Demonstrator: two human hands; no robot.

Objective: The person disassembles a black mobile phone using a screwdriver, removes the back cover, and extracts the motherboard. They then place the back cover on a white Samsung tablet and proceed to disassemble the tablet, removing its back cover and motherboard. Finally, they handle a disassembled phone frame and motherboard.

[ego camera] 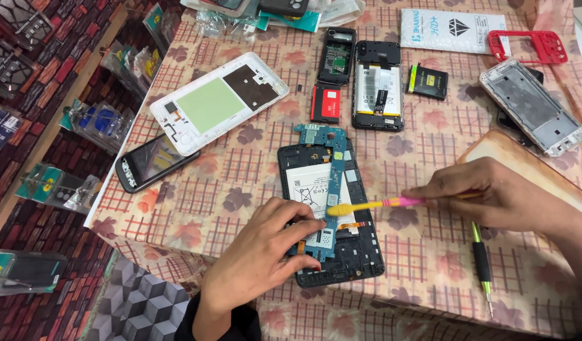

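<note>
Near counter (177,227) edge: left hand (266,252) presses flat, fingers spread, on opened black phone (332,215) and its blue circuit board (332,164). Right hand (493,192), fingers pinched around yellow-pink toothbrush (373,205), bristles apparently touching the board. Green screwdriver (481,259) lies by the right wrist. Farther: white tablet back (218,101), more opened phones (377,85).
</note>
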